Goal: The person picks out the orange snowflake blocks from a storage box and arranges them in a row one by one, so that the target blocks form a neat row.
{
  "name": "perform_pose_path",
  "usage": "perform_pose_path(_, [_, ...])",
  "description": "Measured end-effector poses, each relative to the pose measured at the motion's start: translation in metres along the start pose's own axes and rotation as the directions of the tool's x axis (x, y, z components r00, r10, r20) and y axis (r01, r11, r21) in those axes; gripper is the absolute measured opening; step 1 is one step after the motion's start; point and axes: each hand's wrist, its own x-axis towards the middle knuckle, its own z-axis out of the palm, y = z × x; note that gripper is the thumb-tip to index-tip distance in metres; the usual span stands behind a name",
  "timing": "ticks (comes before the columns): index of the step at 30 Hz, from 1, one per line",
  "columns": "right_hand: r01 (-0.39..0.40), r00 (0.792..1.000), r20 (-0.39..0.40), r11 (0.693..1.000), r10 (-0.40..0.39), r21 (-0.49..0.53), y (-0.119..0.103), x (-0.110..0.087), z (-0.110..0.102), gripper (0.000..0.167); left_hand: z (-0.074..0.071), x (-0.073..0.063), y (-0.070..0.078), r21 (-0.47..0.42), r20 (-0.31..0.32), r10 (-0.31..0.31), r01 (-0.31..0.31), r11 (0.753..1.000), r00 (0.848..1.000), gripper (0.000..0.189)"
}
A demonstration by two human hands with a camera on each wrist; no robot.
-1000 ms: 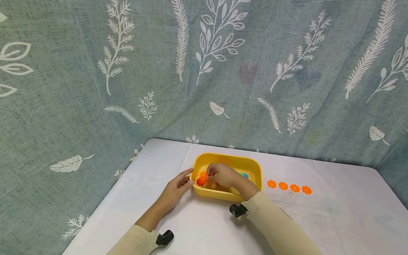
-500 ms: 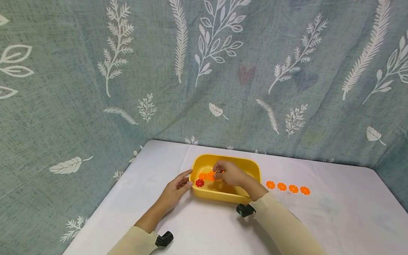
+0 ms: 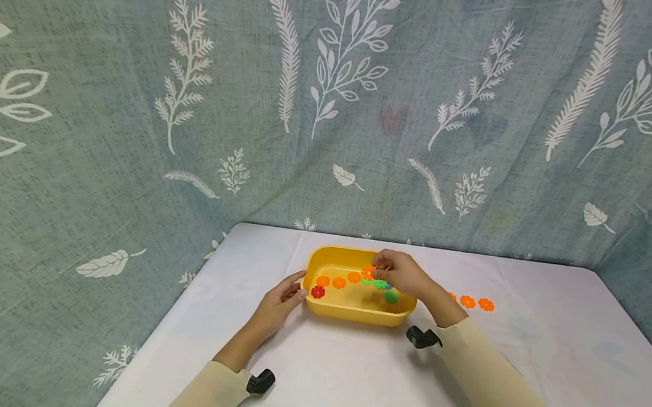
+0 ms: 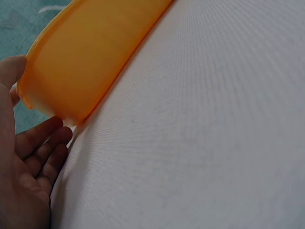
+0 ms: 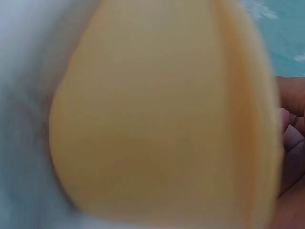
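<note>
Right hand (image 3: 401, 273) pinches an orange flower (image 3: 368, 272) over the yellow tub (image 3: 349, 315).
It lies just left of those fingers, ending a lengthwise row of orange flowers (image 3: 339, 282); the left hand (image 3: 276, 306), fingers relaxed, touches the tub's left end.

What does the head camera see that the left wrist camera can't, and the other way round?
Only the head view shows the right hand holding an orange flower, the red flower inside the yellow tray, and the row of orange flowers on the white table.

Only the left wrist view shows the palm side of the left hand, close up.

Both show the left hand at the tray's end, the white table and some blue-green curtain.
</note>
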Motion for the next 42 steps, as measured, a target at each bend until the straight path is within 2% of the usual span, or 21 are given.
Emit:
perform_pose_path(8, [-0.050,0.994,-0.099,0.999,0.049,-0.008,0.012,-0.028,-0.028,0.018,0.000,0.001,0.002,-0.011,-0.002,-0.020,0.020,1.000,1.000,0.047])
perform_pose_path(19, [-0.084,0.980,-0.181,0.996,0.078,-0.028,0.030,-0.055,-0.048,0.018,0.001,-0.001,0.000,-0.004,-0.001,-0.018,0.018,1.000,1.000,0.049])
perform_pose_path(31, [-0.157,0.963,-0.227,0.987,0.147,-0.026,0.046,-0.080,-0.072,0.020,0.000,0.001,0.002,-0.011,0.003,-0.030,0.030,0.999,1.000,0.048])
perform_pose_path(42, [-0.177,0.955,-0.253,0.982,0.156,-0.061,0.067,-0.098,-0.086,0.024,-0.001,0.002,-0.001,-0.009,0.006,-0.015,0.015,1.000,1.000,0.048])
